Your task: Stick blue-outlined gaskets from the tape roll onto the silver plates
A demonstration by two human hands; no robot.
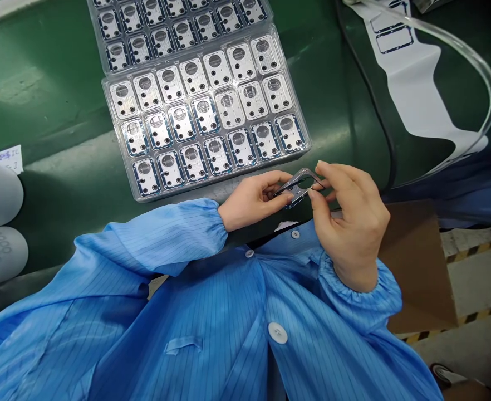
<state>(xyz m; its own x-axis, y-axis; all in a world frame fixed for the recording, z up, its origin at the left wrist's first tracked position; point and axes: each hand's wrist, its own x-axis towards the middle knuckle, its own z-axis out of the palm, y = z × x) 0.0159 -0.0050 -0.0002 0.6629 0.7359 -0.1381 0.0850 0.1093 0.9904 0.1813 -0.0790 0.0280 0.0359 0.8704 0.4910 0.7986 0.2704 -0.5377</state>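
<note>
While the left hand (254, 200) reaches sideways, its thumb and fingers pinching a small metal plate (298, 194), the right hand (352, 223) bends inward, forefinger lifted off the thumb, at a thin curved film (305, 171) (whether it grips the film, I cannot tell). The near tray (204, 184) holds three rows of plates, some blue-edged, some plain; the far tray (103, 59) holds more. The held plate, tilted, is in front of the near tray, close to the blue smock (224, 312).
</note>
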